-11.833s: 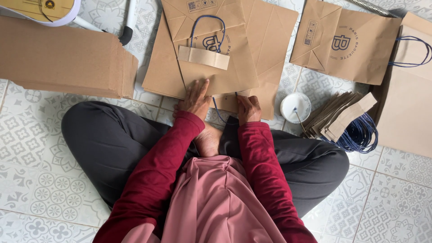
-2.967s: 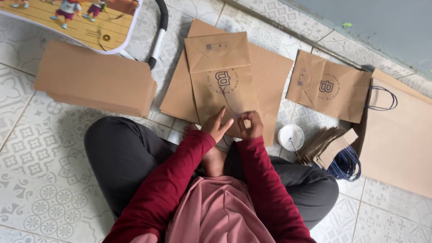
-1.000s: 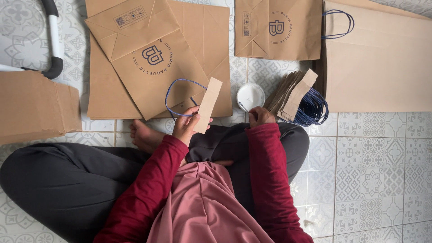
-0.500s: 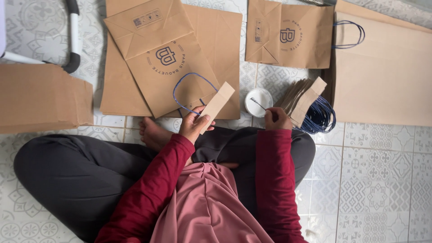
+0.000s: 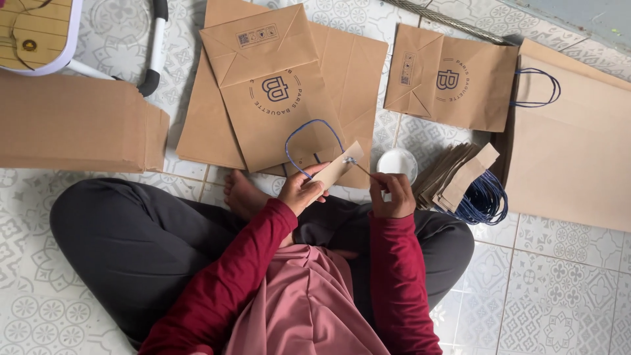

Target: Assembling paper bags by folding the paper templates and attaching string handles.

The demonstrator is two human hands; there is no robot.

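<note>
I sit cross-legged on a tiled floor. My left hand [image 5: 301, 190] holds a brown paper strip [image 5: 338, 165] with a blue cord handle loop [image 5: 310, 146] rising from it. My right hand [image 5: 392, 194] grips a thin stick [image 5: 360, 167] whose tip touches the strip's upper end. A small white cup [image 5: 397, 162] stands just beyond my right hand. A flat brown paper bag [image 5: 276, 92] with a round printed logo lies in front of me on top of other flat bags.
A pile of brown strips with blue cords [image 5: 468, 184] lies right of the cup. Another folded bag [image 5: 451, 79] and a large bag [image 5: 572, 144] lie at the right. A thick stack of brown bags [image 5: 79, 125] sits left, below a small folding table [image 5: 39, 33].
My right hand has left the white cup and brought the stick's tip onto the strip held in my left hand. The strip has tilted flatter and moved a little right.
</note>
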